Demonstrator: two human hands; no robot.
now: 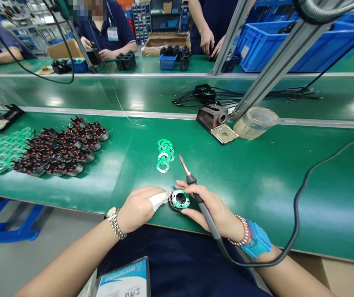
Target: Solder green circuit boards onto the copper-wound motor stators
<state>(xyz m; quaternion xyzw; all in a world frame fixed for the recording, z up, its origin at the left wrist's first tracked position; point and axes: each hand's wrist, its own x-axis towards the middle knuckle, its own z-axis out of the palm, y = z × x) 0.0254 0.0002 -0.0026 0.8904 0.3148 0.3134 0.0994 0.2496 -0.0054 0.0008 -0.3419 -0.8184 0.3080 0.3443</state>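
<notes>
Round green circuit-board coil assembly [179, 199] lying flat on the green bench mat [257, 173], between the two hands. Just right of the assembly, the right hand [210, 208], fingers clenched pen-style around a black-handled soldering iron [202, 206], the metal tip pointing up and away, beyond the assembly and not touching it. Just left of the assembly, the left hand [138, 208], fingers bunched, one white-wrapped fingertip [158, 201] touching its left edge; firm grip or mere touch, impossible to tell. Metal wristwatch [113, 218] on the left wrist; beaded bracelet [241, 233] and blue wrist strap [259, 240] on the right.

Near the assembly, on its far side, a loose stack of thin green circuit-board rings [165, 154]. Farther left of the assembly, rows of copper-wound black coil parts [62, 148], beside a heap of green boards [11, 150]. Well beyond the assembly, a soldering iron stand [211, 116], a tan cleaning pad [224, 133] and a wide roll of clear tape [255, 122]. To the right of the assembly, a looping black iron cord [297, 210]. Far beyond the assembly, across another bench, a co-worker's hands [109, 53] at a black part, and blue plastic crates [300, 45].
</notes>
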